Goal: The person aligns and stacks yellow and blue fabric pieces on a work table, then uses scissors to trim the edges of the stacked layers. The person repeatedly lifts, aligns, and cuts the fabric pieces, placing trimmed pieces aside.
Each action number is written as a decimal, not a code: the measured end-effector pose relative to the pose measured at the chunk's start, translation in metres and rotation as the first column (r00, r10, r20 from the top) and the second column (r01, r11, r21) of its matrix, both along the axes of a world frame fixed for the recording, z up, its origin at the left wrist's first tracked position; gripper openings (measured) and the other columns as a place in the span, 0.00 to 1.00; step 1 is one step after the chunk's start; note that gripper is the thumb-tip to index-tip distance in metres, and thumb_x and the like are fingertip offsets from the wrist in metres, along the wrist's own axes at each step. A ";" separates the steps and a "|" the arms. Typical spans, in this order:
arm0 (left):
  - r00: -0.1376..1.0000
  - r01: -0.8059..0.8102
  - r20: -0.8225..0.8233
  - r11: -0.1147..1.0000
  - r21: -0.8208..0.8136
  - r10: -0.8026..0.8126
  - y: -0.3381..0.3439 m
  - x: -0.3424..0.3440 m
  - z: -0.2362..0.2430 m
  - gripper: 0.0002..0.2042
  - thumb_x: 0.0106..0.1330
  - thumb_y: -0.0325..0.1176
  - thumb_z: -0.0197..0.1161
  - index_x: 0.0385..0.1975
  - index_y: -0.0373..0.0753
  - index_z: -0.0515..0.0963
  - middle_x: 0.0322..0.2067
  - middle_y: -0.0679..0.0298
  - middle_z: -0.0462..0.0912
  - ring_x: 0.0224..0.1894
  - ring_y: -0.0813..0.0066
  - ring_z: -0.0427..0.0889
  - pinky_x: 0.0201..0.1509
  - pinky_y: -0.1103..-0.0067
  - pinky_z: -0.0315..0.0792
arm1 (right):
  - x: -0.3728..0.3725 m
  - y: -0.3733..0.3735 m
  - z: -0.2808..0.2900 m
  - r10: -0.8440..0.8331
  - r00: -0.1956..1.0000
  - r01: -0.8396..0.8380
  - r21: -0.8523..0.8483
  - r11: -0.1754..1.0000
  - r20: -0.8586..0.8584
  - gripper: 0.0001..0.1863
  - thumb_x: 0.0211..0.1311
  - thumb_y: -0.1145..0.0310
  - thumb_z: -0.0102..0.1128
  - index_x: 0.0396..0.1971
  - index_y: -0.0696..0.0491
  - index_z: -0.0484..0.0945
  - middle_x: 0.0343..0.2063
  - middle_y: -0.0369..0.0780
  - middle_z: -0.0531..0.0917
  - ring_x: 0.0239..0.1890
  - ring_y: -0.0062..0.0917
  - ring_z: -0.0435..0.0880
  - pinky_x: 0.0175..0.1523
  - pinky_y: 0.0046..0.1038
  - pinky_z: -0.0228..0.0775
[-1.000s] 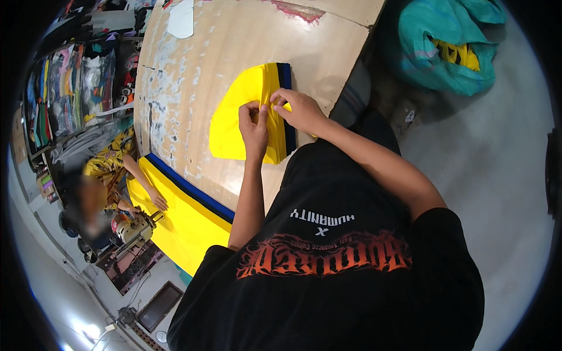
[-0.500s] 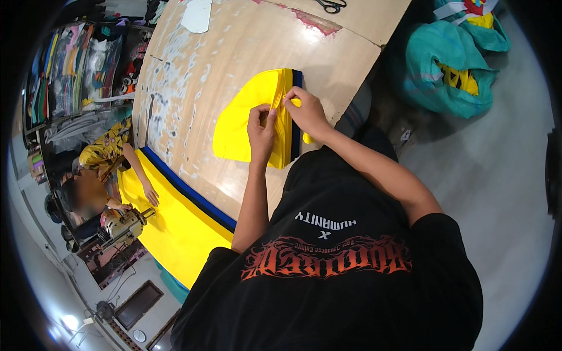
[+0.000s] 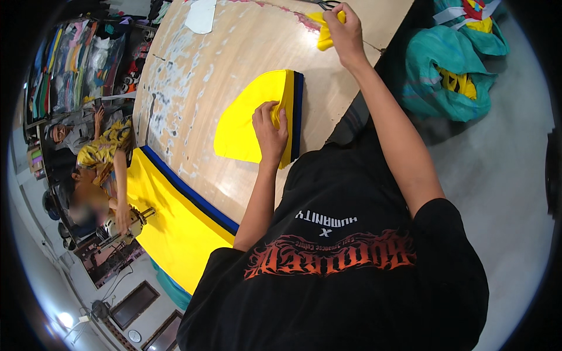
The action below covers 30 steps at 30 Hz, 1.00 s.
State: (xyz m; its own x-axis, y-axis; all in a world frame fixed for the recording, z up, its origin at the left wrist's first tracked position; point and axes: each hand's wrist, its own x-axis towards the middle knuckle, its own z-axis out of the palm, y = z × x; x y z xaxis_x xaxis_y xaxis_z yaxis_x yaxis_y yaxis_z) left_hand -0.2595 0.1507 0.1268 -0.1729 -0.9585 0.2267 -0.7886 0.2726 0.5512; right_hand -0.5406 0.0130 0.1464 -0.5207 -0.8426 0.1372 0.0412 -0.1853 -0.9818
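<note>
In the head view, the two hands have just parted. Half a second ago they met at the right-hand edge of the yellow stack [image 3: 239, 126]; now the right hand [image 3: 345, 34] has swung up to the far right part of the table [image 3: 199, 99], gripping a small yellow piece [image 3: 324, 36] that hangs bunched from its fingers, close by the dark scissors [image 3: 324, 4] at the top rim. The left hand [image 3: 271, 133] has stayed behind on the stack, fingers curved and thumb set apart; I can't tell from here whether it pinches a layer or only presses down. I'd judge that the small piece is now clear of the stack, so the hands no longer share one edge, and the left one seems to steady what remains.

The stack lies flat near the middle of the table, in front of the person. It is bright yellow, rounded on its left side and straight on its right, with a dark blue strip [image 3: 297, 114] showing along that straight side. The leaves, which stood fanned at that edge a moment ago, look more settled, though the top one puckers around the thumb.

Over on the left, a co-worker's hand [image 3: 122, 217] has shifted from the long yellow cloth [image 3: 175, 234] to the sewing machine [image 3: 137, 222].
</note>
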 end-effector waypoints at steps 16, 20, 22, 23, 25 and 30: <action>0.988 -0.022 -0.152 0.993 0.120 0.041 -0.008 -0.003 0.000 0.18 0.74 0.31 0.69 0.59 0.33 0.78 0.55 0.50 0.83 0.60 0.52 0.83 0.66 0.64 0.76 | 0.091 0.128 -0.042 0.625 0.762 -0.511 0.433 0.742 -0.172 0.11 0.73 0.63 0.67 0.48 0.51 0.80 0.35 0.46 0.89 0.38 0.42 0.90 0.46 0.40 0.79; 0.961 -0.058 -0.252 0.974 0.218 0.113 -0.008 0.001 0.004 0.17 0.75 0.33 0.68 0.59 0.32 0.79 0.57 0.50 0.85 0.60 0.54 0.84 0.67 0.65 0.76 | 0.102 0.131 -0.036 0.626 0.752 -0.474 0.489 0.733 -0.209 0.11 0.72 0.59 0.68 0.48 0.47 0.80 0.30 0.47 0.87 0.34 0.46 0.89 0.41 0.44 0.78; 0.960 -0.073 -0.249 0.971 0.226 0.130 -0.009 0.001 0.005 0.16 0.75 0.33 0.68 0.58 0.32 0.79 0.55 0.51 0.85 0.57 0.57 0.85 0.65 0.67 0.76 | 0.110 0.133 -0.042 0.578 0.773 -0.413 0.483 0.772 -0.262 0.11 0.72 0.58 0.67 0.47 0.46 0.81 0.29 0.46 0.87 0.35 0.47 0.89 0.43 0.46 0.78; 0.959 -0.077 -0.253 0.974 0.215 0.132 -0.012 0.001 0.004 0.15 0.75 0.31 0.69 0.57 0.33 0.80 0.52 0.52 0.85 0.54 0.60 0.85 0.64 0.69 0.77 | 0.114 0.134 -0.045 0.554 0.781 -0.383 0.479 0.790 -0.289 0.11 0.72 0.58 0.67 0.47 0.46 0.81 0.29 0.45 0.87 0.36 0.47 0.89 0.44 0.47 0.79; 0.954 -0.098 -0.261 0.975 0.200 0.150 -0.011 0.003 0.002 0.14 0.75 0.30 0.69 0.56 0.33 0.80 0.50 0.53 0.85 0.52 0.63 0.86 0.62 0.71 0.78 | 0.118 0.136 -0.040 0.565 0.782 -0.374 0.528 0.762 -0.262 0.13 0.72 0.57 0.67 0.47 0.47 0.79 0.28 0.46 0.88 0.36 0.48 0.89 0.44 0.48 0.79; 0.930 -0.115 -0.325 0.975 0.191 0.174 -0.008 0.004 -0.003 0.14 0.74 0.30 0.70 0.55 0.32 0.80 0.49 0.54 0.86 0.51 0.64 0.86 0.62 0.72 0.78 | 0.127 0.139 -0.034 0.541 0.743 -0.297 0.529 0.795 -0.395 0.15 0.73 0.57 0.68 0.47 0.51 0.76 0.27 0.48 0.88 0.34 0.50 0.90 0.42 0.50 0.79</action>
State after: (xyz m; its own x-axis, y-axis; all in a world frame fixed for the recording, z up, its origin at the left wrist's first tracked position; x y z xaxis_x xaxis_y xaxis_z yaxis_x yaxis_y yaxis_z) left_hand -0.2553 0.1426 0.1240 0.0290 -0.9961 0.0829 -0.5719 0.0515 0.8187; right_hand -0.4132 0.1520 0.1123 -0.0540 -0.9890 -0.1375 -0.5033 0.1459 -0.8517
